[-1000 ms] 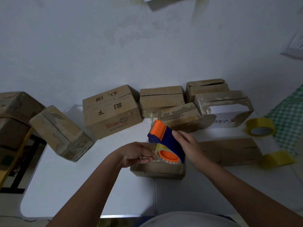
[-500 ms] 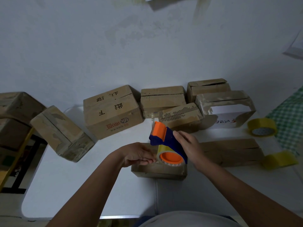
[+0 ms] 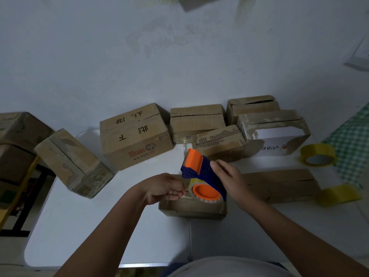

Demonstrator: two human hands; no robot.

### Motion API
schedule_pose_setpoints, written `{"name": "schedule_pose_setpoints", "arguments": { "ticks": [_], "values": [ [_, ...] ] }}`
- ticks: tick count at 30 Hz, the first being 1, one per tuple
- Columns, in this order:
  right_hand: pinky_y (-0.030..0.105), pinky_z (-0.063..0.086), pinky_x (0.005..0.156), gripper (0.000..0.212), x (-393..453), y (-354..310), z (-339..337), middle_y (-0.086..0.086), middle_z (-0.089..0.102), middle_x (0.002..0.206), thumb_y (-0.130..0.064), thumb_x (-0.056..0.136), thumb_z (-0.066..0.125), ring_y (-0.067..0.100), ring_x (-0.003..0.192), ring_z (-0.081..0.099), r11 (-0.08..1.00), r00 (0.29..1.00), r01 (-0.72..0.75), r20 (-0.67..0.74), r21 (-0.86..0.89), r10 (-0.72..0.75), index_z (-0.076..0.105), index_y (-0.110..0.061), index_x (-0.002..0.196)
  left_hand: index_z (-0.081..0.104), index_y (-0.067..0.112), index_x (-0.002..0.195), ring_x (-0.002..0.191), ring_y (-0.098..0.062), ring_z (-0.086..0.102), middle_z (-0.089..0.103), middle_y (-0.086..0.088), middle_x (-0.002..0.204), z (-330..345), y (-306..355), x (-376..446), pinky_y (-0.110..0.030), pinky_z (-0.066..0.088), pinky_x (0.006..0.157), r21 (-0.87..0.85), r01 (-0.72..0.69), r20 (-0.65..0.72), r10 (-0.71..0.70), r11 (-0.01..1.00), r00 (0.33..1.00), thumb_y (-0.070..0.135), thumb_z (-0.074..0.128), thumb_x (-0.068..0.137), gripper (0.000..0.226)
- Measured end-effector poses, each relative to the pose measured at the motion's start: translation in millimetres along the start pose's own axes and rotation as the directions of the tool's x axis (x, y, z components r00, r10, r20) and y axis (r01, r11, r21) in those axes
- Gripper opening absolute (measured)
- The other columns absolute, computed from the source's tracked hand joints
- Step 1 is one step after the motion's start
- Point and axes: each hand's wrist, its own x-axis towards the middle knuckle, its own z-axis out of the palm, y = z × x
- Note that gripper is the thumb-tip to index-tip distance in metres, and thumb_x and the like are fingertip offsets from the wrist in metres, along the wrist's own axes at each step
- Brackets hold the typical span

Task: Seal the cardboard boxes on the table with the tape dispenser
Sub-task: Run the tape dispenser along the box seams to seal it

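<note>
A blue and orange tape dispenser [image 3: 201, 176] with a roll of yellowish tape is held above a small cardboard box [image 3: 191, 207] near the table's middle. My right hand [image 3: 229, 176] grips the dispenser's blue body from the right. My left hand [image 3: 165, 186] pinches the tape end at the roll's left side, just over the box's top. Most of the box top is hidden by the hands and dispenser.
Several cardboard boxes line the wall: a tilted one [image 3: 73, 162], a printed one [image 3: 135, 136], others [image 3: 197, 120] and a white-faced one [image 3: 275, 132]. A flat box [image 3: 279, 184] lies right. Two yellow tape rolls [image 3: 318, 154] [image 3: 339, 194] sit far right on the white table [image 3: 99, 226].
The dispenser and both hands have shifted slightly; the dispenser sits a little lower over the small box. The grips are unchanged.
</note>
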Motion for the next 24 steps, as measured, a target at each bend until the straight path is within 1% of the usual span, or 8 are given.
{"name": "schedule_pose_setpoints", "arguments": {
  "ticks": [4,8,11,14,16,18,21,24],
  "values": [
    [0.030,0.042,0.059,0.033,4,2,-5,-0.001,0.062,0.070,-0.050,0.097,0.045,0.018,0.063,0.058,0.997,0.998,0.063,-0.014,-0.039,-0.064,0.059,-0.028,0.077,0.067,0.004,0.096,0.078,-0.013,0.066,0.069,-0.010,0.090,3,-7,0,-0.021,0.056,0.068,-0.235,0.011,0.017,-0.007,0.972,1.000,0.005,0.061,0.093,0.008],
    [0.025,0.044,0.061,0.037,3,2,-6,-0.004,0.066,0.076,-0.050,0.096,0.044,0.013,0.067,0.062,0.993,0.997,0.081,0.013,-0.081,-0.080,0.061,-0.018,0.087,0.069,0.006,0.098,0.079,-0.014,0.067,0.071,-0.009,0.089,8,-7,-2,-0.023,0.056,0.071,-0.285,0.015,0.042,-0.003,0.959,0.999,0.018,0.070,0.080,0.021],
    [0.025,0.047,0.064,0.037,2,-6,-7,-0.003,0.068,0.081,-0.052,0.093,0.045,0.014,0.073,0.064,0.997,0.998,0.059,0.024,-0.043,-0.058,0.061,-0.019,0.089,0.066,0.006,0.109,0.082,-0.012,0.067,0.072,-0.008,0.094,4,-7,1,-0.023,0.057,0.075,-0.282,-0.043,0.040,0.056,0.959,0.998,0.011,0.065,0.089,0.021],
    [0.025,0.053,0.067,0.036,1,-13,-9,-0.004,0.070,0.088,-0.053,0.088,0.047,0.009,0.078,0.067,0.993,0.993,0.064,0.105,-0.098,-0.054,0.062,-0.022,0.097,0.063,0.005,0.116,0.097,-0.020,0.068,0.069,-0.015,0.111,1,-7,4,-0.029,0.056,0.087,-0.190,-0.117,-0.024,0.115,0.975,0.993,0.006,0.061,0.093,0.023],
    [0.021,0.054,0.067,0.035,-2,-15,-8,-0.005,0.070,0.091,-0.054,0.087,0.049,0.005,0.080,0.067,0.978,0.978,0.097,0.201,-0.182,-0.060,0.061,-0.024,0.100,0.062,0.008,0.116,0.107,-0.027,0.067,0.068,-0.016,0.116,-1,-4,3,-0.039,0.054,0.097,-0.051,-0.173,-0.077,0.169,0.984,0.983,0.014,0.060,0.094,0.023],
    [0.018,0.053,0.066,0.031,-2,-17,-7,-0.008,0.068,0.093,-0.054,0.088,0.051,0.001,0.083,0.066,0.955,0.957,0.151,0.279,-0.255,-0.077,0.059,-0.028,0.102,0.062,0.010,0.117,0.108,-0.030,0.067,0.068,-0.017,0.116,-3,1,1,-0.044,0.053,0.097,0.084,-0.212,-0.090,0.219,0.974,0.972,0.022,0.060,0.093,0.027],
    [0.016,0.050,0.071,0.028,-3,-18,-13,-0.013,0.065,0.096,-0.051,0.092,0.052,-0.001,0.087,0.062,0.867,0.927,0.272,0.355,-0.418,-0.120,0.060,-0.027,0.104,0.063,0.001,0.109,0.099,-0.027,0.067,0.067,-0.021,0.108,-6,8,1,-0.036,0.054,0.088,0.221,-0.251,-0.146,0.286,0.943,0.947,0.014,0.056,0.099,0.017],
    [0.015,0.046,0.071,0.042,-8,-3,-23,-0.013,0.062,0.090,-0.064,0.089,0.044,-0.001,0.081,0.058,0.728,0.896,0.376,0.425,-0.573,-0.129,0.061,-0.026,0.098,0.060,-0.002,0.102,0.098,-0.023,0.066,0.070,-0.012,0.102,-21,20,-5,-0.028,0.055,0.086,0.117,-0.374,-0.293,0.392,0.920,0.872,0.011,0.052,0.100,0.016]
  ]
}}
